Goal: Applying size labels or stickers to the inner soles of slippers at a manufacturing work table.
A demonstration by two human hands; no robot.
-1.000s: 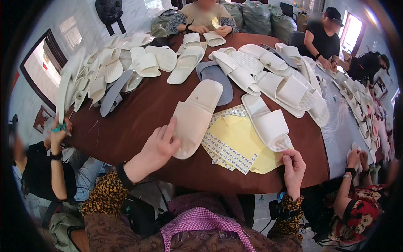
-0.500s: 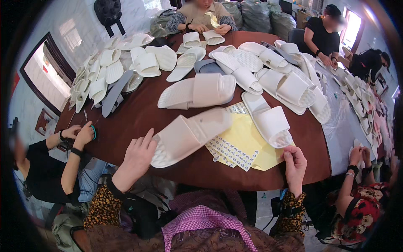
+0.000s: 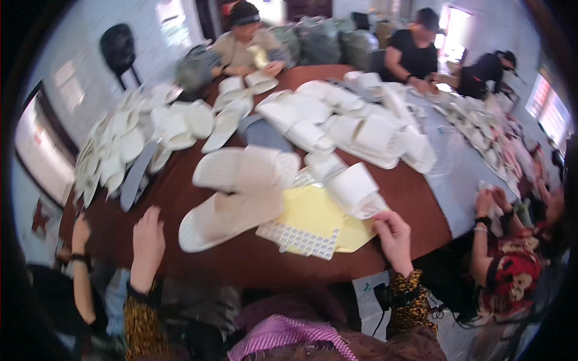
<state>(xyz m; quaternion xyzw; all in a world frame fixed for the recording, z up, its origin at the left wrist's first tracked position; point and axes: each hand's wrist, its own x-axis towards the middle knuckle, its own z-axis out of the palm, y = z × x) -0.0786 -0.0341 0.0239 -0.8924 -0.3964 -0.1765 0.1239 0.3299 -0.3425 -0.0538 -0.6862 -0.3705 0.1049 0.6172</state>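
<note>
My left hand (image 3: 149,246) is over the table's left front, fingers stretched out and empty. To its right lies a white slide slipper (image 3: 232,218), its strap partly touching a second white slipper (image 3: 245,169) behind it. My right hand (image 3: 392,237) has thumb and fingertips pressed together beside the end of another white slipper (image 3: 352,186); anything between them is too small to make out. Between the slippers lie yellow sheets (image 3: 310,210) and a white sheet of small printed round stickers (image 3: 301,239).
White slippers form a pile (image 3: 129,132) at the left and another (image 3: 355,117) at the back. Grey slippers (image 3: 139,174) lie among them. Co-workers sit around the brown-covered table (image 3: 415,210); a person's hand (image 3: 81,231) is near my left hand. Stuffed sacks (image 3: 319,42) stand behind.
My left hand has let go of the front slipper and drawn away to the left. That slipper now rests against the one behind. The whole view has shifted; my right hand stays pinched.
</note>
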